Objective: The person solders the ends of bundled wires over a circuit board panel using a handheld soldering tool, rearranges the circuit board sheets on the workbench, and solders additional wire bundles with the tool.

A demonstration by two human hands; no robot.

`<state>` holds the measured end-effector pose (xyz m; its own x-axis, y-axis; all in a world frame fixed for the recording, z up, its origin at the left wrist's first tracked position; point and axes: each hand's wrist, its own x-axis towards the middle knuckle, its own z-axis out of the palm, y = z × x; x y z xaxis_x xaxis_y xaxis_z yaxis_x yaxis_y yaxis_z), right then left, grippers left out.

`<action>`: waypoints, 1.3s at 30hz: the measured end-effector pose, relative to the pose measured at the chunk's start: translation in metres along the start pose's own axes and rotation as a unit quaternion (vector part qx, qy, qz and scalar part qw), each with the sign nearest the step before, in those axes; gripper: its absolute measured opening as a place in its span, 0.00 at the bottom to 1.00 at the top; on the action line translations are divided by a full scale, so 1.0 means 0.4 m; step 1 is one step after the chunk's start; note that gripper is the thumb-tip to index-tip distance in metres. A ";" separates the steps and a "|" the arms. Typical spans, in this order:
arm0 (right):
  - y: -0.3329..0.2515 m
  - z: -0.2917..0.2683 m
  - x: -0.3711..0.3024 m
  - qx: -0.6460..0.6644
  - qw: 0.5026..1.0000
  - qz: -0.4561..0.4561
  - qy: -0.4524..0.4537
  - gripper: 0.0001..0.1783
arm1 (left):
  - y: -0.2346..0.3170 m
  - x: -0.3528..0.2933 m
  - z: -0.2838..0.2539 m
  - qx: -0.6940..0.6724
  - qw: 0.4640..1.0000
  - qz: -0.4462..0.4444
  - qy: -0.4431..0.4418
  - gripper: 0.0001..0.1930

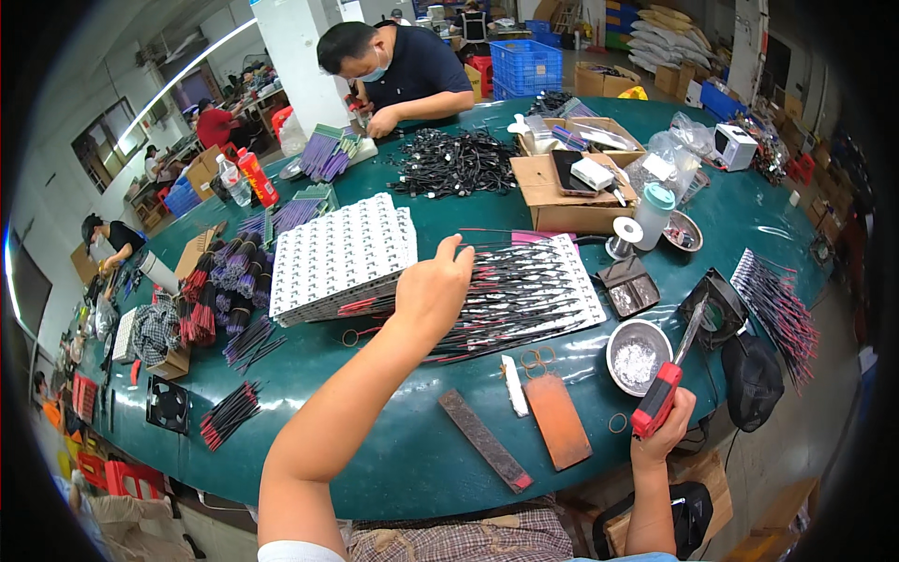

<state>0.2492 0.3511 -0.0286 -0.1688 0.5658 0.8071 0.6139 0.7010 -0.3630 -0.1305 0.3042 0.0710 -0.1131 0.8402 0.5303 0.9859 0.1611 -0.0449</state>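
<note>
My left hand point(433, 290) reaches out over the green table point(393, 450) and rests on a white tray point(571, 281) loaded with several red and black wires point(510, 281); its fingers are curled at the wire ends. Whether it pinches a wire I cannot tell. My right hand point(667, 421) is at the table's near right edge, closed around the red handle of a soldering iron point(660, 393) whose tip points up toward a black holder point(721, 304). A metal bowl point(639, 356) of solder scraps sits just left of the iron.
A stack of white trays point(342, 253) lies left of my left hand. A brown pad point(557, 420), a dark strip point(485, 440) and rubber bands lie near the front edge. Cardboard boxes point(562, 192), a solder spool point(623, 236) and wire bundles point(773, 304) crowd the far and right sides. A seated person point(403, 70) works across the table.
</note>
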 end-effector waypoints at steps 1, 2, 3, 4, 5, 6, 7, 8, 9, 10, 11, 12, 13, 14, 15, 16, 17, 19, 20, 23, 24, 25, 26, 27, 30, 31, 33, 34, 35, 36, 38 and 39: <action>-0.003 0.003 -0.001 0.001 1.000 -0.003 0.002 0.23 | -0.015 0.003 0.004 -0.010 1.000 -0.008 -0.006 0.21; -0.009 0.010 -0.003 0.009 1.000 -0.012 0.000 0.23 | -0.030 0.004 0.009 -0.019 1.000 -0.016 -0.013 0.20; -0.012 0.016 -0.006 0.015 1.000 -0.021 -0.001 0.24 | -0.033 0.008 0.018 -0.017 1.000 -0.017 -0.011 0.20; -0.016 0.027 -0.013 0.038 0.999 -0.011 0.006 0.21 | -0.025 0.015 0.034 -0.023 0.999 -0.024 -0.040 0.18; -0.015 0.031 -0.018 0.038 0.999 -0.013 0.008 0.21 | -0.018 0.024 0.055 -0.029 0.997 -0.032 -0.069 0.17; -0.016 0.035 -0.023 0.042 0.999 -0.022 0.008 0.22 | -0.018 0.032 0.076 -0.044 0.998 -0.020 -0.052 0.16; -0.015 0.037 -0.026 0.045 0.999 -0.030 0.008 0.23 | -0.013 0.046 0.100 -0.044 0.996 -0.029 -0.070 0.16; -0.011 0.039 -0.033 0.045 0.999 -0.030 0.008 0.23 | 0.000 0.058 0.112 -0.058 0.997 -0.019 -0.056 0.10; -0.007 0.039 -0.040 0.040 0.999 -0.033 0.003 0.24 | 0.013 0.072 0.122 -0.073 0.996 -0.010 -0.043 0.05; -0.002 0.040 -0.044 0.034 0.999 -0.036 -0.001 0.25 | 0.024 0.087 0.135 -0.073 0.996 -0.010 -0.043 0.05; 0.000 0.037 -0.042 0.028 0.999 -0.040 -0.005 0.26 | 0.032 0.103 0.147 -0.078 0.995 -0.015 -0.055 0.05; -0.007 0.033 -0.036 0.027 0.999 -0.042 -0.010 0.26 | 0.041 0.119 0.159 -0.083 0.994 -0.020 -0.067 0.05; -0.009 0.033 -0.034 0.028 0.999 -0.042 -0.011 0.26 | 0.049 0.133 0.171 -0.083 0.994 -0.022 -0.067 0.05; -0.009 0.031 -0.034 0.029 0.999 -0.043 -0.015 0.26 | 0.061 0.149 0.188 -0.094 0.992 -0.034 -0.074 0.05; -0.006 0.031 -0.035 0.030 0.998 -0.044 -0.020 0.25 | 0.071 0.164 0.204 -0.104 0.990 -0.048 -0.081 0.08; 0.001 0.031 -0.037 0.029 0.998 -0.044 -0.021 0.25 | 0.078 0.177 0.219 -0.113 0.990 -0.042 -0.075 0.08; 0.009 0.032 -0.040 0.014 0.998 -0.054 -0.019 0.25 | 0.089 0.195 0.224 -0.114 0.990 -0.042 -0.076 0.08; 0.016 0.032 -0.046 -0.001 0.998 -0.064 -0.018 0.26 | 0.113 0.237 0.236 -0.128 0.989 -0.055 -0.057 0.09; 0.014 0.029 -0.047 0.001 0.998 -0.059 -0.022 0.26 | 0.125 0.266 0.232 -0.138 0.986 -0.067 -0.069 0.11; 0.010 0.033 -0.049 0.003 0.998 -0.050 -0.027 0.25 | 0.161 0.341 0.233 -0.180 0.975 -0.104 -0.083 0.13; 0.011 0.036 -0.049 0.002 0.999 -0.045 -0.026 0.25 | 0.172 0.363 0.230 -0.179 0.968 -0.127 -0.119 0.14; 0.011 0.040 -0.048 0.004 0.999 -0.045 -0.028 0.25 | 0.174 0.374 0.226 -0.178 0.968 -0.129 -0.120 0.14; 0.011 0.039 -0.051 0.001 0.999 -0.045 -0.025 0.26 | 0.179 0.376 0.221 -0.178 0.969 -0.124 -0.122 0.14; 0.013 0.038 -0.054 0.000 0.999 -0.046 -0.022 0.26 | 0.184 0.376 0.214 -0.177 0.969 -0.119 -0.123 0.15; 0.021 0.029 -0.056 0.000 0.999 -0.040 -0.021 0.26 | 0.157 0.314 0.117 -0.126 0.982 -0.084 -0.116 0.17; 0.024 0.028 -0.060 -0.001 0.999 -0.034 -0.022 0.26 | 0.126 0.279 0.080 -0.111 0.982 -0.076 -0.129 0.21; 0.031 0.025 -0.068 0.011 0.999 -0.021 -0.031 0.26 | 0.038 0.202 -0.017 -0.064 0.977 -0.094 -0.178 0.31; 0.028 0.028 -0.067 0.018 0.999 -0.019 -0.031 0.26 | -0.012 0.154 -0.051 -0.023 0.981 -0.111 -0.156 0.36; 0.028 0.033 -0.064 0.023 0.999 -0.013 -0.038 0.26 | -0.063 0.118 -0.099 -0.028 0.970 -0.159 -0.180 0.40; 0.027 0.034 -0.062 0.015 0.999 -0.019 -0.035 0.25 | -0.129 0.068 -0.121 0.007 0.968 -0.177 -0.178 0.42; 0.020 0.032 -0.054 0.018 0.999 -0.035 -0.025 0.22 | -0.251 -0.059 -0.167 0.083 0.956 -0.200 -0.197 0.49; 0.021 0.026 -0.056 0.017 0.999 -0.033 -0.019 0.21 | -0.293 -0.119 -0.171 0.118 0.948 -0.198 -0.219 0.54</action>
<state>0.2498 0.3489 -0.0545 -0.2379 0.5328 0.8121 0.5731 0.7520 -0.3255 -0.2324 0.2101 0.1090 -0.5608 0.8152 0.1446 0.8056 0.5776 -0.1319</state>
